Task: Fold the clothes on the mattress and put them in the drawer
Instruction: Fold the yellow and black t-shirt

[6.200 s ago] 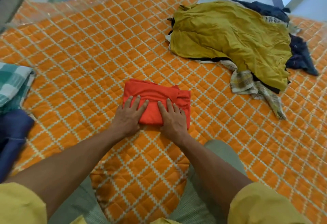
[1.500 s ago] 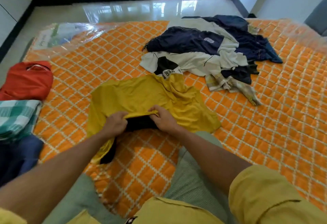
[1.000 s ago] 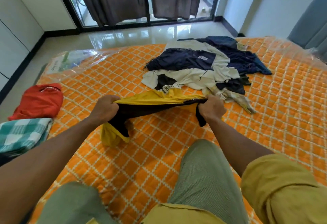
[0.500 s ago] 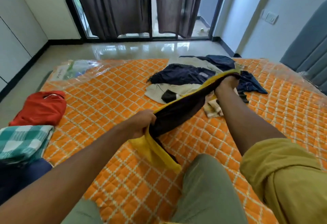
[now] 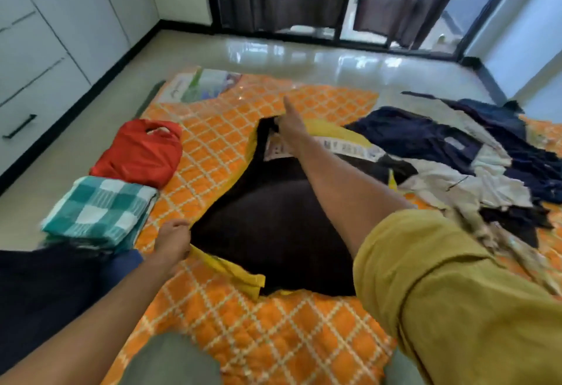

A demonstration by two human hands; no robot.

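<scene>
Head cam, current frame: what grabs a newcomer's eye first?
The black-and-yellow garment, spread mid-mattress between the hands: the left hand grips its near edge, the right hand its far end. Next, three folded pieces along the mattress's left side: red, green check and dark blue. An unfolded heap of clothes lies far right.
</scene>
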